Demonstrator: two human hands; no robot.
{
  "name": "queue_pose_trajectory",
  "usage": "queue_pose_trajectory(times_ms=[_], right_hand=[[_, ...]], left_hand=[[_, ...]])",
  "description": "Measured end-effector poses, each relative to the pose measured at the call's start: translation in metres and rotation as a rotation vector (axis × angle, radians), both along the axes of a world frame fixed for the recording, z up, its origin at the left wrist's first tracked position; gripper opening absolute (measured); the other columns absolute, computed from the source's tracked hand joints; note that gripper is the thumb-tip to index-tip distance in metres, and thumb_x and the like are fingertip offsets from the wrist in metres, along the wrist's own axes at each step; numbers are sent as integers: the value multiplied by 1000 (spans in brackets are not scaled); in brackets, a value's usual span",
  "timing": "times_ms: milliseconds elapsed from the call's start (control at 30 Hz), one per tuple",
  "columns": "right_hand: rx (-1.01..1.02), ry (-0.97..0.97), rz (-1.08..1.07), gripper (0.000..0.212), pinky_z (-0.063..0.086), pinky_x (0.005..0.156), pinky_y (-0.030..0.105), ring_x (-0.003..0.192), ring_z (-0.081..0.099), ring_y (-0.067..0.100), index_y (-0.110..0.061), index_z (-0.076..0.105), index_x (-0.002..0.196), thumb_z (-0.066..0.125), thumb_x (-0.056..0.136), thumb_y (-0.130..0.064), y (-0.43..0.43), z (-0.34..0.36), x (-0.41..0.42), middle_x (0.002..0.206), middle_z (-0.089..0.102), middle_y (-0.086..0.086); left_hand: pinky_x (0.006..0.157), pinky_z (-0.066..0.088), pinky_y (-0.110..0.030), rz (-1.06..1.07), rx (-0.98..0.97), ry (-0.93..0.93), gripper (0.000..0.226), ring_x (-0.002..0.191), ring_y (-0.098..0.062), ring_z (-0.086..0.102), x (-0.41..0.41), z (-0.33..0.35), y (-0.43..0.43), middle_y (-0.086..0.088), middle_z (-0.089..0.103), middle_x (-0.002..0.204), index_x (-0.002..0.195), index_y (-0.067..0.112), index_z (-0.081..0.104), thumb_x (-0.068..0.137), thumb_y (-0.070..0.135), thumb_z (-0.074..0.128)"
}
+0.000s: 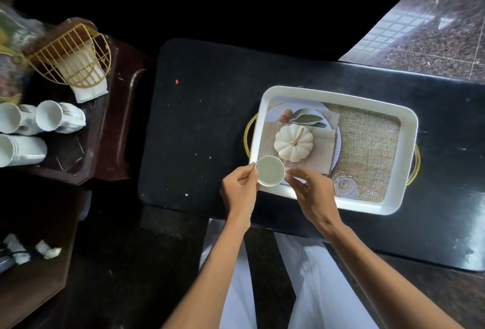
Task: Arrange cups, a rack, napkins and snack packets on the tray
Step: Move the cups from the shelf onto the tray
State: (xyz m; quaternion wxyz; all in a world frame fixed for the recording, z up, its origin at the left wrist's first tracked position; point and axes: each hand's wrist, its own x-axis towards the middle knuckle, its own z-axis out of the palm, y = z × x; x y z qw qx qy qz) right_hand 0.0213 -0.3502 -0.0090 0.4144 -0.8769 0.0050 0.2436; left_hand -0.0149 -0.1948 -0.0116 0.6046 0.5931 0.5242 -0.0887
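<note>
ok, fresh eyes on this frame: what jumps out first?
The white tray on the black table, its printed base showing a white pumpkin. Both hands meet at its near-left corner: the left hand and right hand flank a white cup, mouth up. Far left, on a brown side table, more cups lie on their sides beside a gold wire rack.

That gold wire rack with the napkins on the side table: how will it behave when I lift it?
The gold wire rack looks stiff and probably light, being open wire. It already lies tilted, so it may tip or swing. The napkins poke out loose and could slip free.
</note>
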Motion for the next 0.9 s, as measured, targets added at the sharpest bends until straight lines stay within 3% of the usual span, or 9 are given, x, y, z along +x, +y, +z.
queue_pose_trajectory(times_ms=[67, 200, 267, 400, 533, 733, 900], right_hand=[[-28, -10, 15, 17, 49, 79, 11, 93, 67, 9, -9, 75, 106, 69, 93, -19, 0, -1, 1, 103, 76, 2], [-23, 11, 8, 11, 45, 73, 0, 90, 65, 4, -9, 75, 99, 70, 92, -15, 0, -2, 1, 102, 75, -2], [-24, 30, 21, 9, 46, 72, 1, 90, 67, 7, -11, 74, 97, 70, 92, -16, 0, 0, -2, 94, 73, -6], [-119, 27, 69, 18, 54, 83, 32, 96, 68, 23, -8, 72, 107, 69, 93, -19, -1, 9, -6, 105, 74, 5], [-216, -115, 21, 27, 41, 83, 21, 103, 66, 25, -7, 69, 117, 69, 92, -15, 6, 28, -1, 116, 72, 7], [-32, -147, 57, 29, 52, 91, 31, 104, 65, 18, -13, 67, 120, 68, 92, -21, 83, 60, 10, 117, 69, 5], [94, -115, 135, 29, 56, 89, 32, 100, 70, 20, -12, 68, 119, 71, 90, -13, 189, 64, 14, 114, 69, 2]], left_hand=[[85, 64, -45, -15, -4, -1, 16, 99, -18, 75, 0, 0, 1, 0, 79, 100, 102, 19, 78, 93, 9, 72], [86, 64, -46, -52, -3, -12, 19, 100, -18, 75, -3, -1, 3, 0, 79, 102, 110, 14, 77, 92, 8, 72], [83, 65, -43, -53, -22, -20, 19, 98, -16, 75, -4, 0, 4, 2, 79, 101, 109, 17, 77, 93, 9, 72], [79, 65, -32, 24, -109, -24, 16, 98, -12, 75, -7, 9, 12, 6, 79, 101, 104, 26, 77, 95, 16, 70], [76, 63, -24, 118, -157, -53, 19, 99, -7, 75, -16, 27, 38, 4, 78, 105, 108, 24, 76, 98, 13, 65], [81, 63, -28, 211, -70, -136, 25, 103, -8, 74, -31, 64, 116, 5, 78, 106, 113, 21, 77, 100, 8, 59], [82, 63, -27, 331, 88, -227, 24, 103, -9, 74, -48, 90, 213, 2, 77, 109, 106, 25, 74, 102, 9, 57]])
